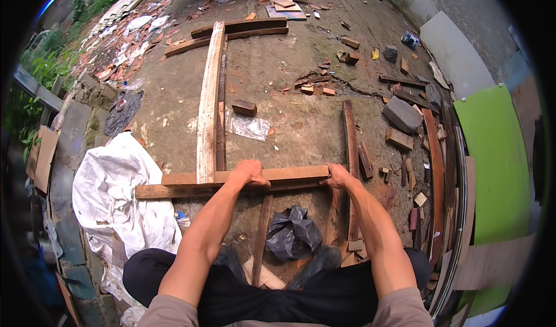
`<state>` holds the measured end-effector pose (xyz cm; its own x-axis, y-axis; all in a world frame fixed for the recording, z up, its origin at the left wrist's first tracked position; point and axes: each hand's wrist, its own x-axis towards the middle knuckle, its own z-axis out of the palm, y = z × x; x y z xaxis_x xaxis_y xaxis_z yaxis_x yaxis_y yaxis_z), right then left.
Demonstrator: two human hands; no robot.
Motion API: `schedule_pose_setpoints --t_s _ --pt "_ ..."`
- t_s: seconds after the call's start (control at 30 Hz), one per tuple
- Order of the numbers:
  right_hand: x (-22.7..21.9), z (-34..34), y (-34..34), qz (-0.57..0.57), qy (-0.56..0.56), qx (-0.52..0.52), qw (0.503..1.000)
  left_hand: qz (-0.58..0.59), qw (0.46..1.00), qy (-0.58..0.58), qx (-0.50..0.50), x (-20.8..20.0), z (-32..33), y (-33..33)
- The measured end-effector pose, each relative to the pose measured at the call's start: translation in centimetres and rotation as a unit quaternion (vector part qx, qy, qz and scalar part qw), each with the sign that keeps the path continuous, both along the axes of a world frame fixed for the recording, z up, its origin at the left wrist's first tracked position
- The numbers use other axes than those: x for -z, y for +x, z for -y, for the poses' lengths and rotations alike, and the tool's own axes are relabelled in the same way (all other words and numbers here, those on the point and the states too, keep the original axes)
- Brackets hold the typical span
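Note:
A short wooden beam (pixel 298 173) lies crosswise in front of me. My left hand (pixel 251 173) is closed around its middle, and my right hand (pixel 340 177) grips its right end. Under and just nearer than it runs a darker beam (pixel 152 192), which sticks out further left. A long pale-faced plank (pixel 209 104) stretches away from the left part of the held beam; a dark board lies along its right side. Its far end rests over two crosswise timbers (pixel 255 24). Between my feet sits a black plastic bag (pixel 293 233).
White sacking (pixel 119 182) lies at my left beside a low block wall (pixel 72 211). A narrow timber (pixel 350 153) lies at my right. Further right are a grey stone block (pixel 402 115), wood offcuts and a green panel (pixel 492 153). A wood block (pixel 244 107) sits near clear plastic (pixel 249 126).

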<state>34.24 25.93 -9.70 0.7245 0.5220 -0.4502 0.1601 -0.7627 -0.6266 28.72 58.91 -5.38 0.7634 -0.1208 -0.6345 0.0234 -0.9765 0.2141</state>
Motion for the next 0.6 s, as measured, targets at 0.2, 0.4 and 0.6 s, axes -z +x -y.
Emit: schedule_pose_setpoints --t_s 0.2,0.4,0.6 --pt "0.2 0.2 0.0 -0.017 0.003 0.004 1.000 -0.017 1.000 0.004 -0.009 -0.8 0.4 -0.1" --pt "0.9 0.4 0.1 -0.016 -0.009 0.000 1.000 -0.001 1.000 -0.017 -0.015 -0.2 0.3 -0.7" --pt "0.6 -0.1 0.3 -0.036 -0.034 0.024 0.998 0.328 0.921 -0.205 -0.040 0.9 -1.8 -3.1"
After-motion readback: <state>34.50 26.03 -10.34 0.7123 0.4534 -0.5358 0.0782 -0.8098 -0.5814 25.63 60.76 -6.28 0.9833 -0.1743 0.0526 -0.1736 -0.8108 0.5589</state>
